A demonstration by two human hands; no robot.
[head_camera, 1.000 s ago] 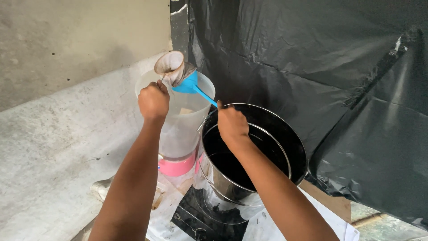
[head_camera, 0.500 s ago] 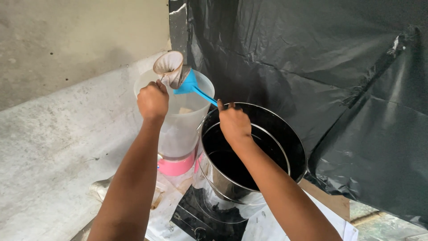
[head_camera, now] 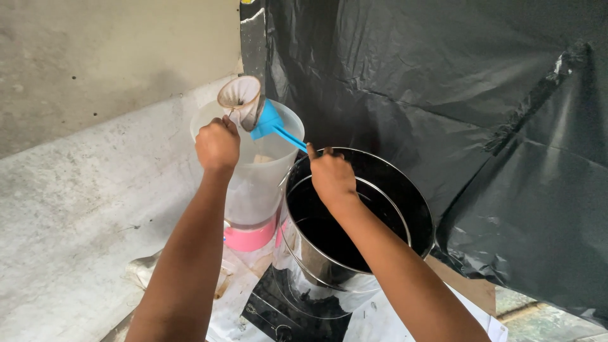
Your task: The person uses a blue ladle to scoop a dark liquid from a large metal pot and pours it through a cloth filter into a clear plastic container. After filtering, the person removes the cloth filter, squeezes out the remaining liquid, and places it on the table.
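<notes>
- Looking down from the head view, the left hand (head_camera: 217, 144) has its grip shut tight on the handle of a small cloth strainer (head_camera: 239, 96).
- The strainer is held up high, right over the open top of a tall clear jug (head_camera: 253, 183).
- The strainer cloth looks brown and stained inside.
- The right hand (head_camera: 332, 177) has its grip pinched on the thin handle of a blue scoop (head_camera: 266, 121).
- The scoop is tipped with its cup end touching the side of the strainer, just above the jug.
- I cannot tell if any drink is running out of the scoop right now.
- The jug has a pink base and stands on the surface beside a big shiny pot (head_camera: 354, 234).
- The jug and the pot are touching, or very near to it.
- The pot holds a lot of dark liquid, so much is left to scoop.
- The jug looks pale and mostly not filled, so I think the job is near its start.
- The pot sits on a flat black stove (head_camera: 278, 316).
- A black plastic sheet (head_camera: 443, 95) hangs behind the pot.
- A grey wall (head_camera: 95, 57) is behind the jug.
- White paper lies under the stove on the surface.
</notes>
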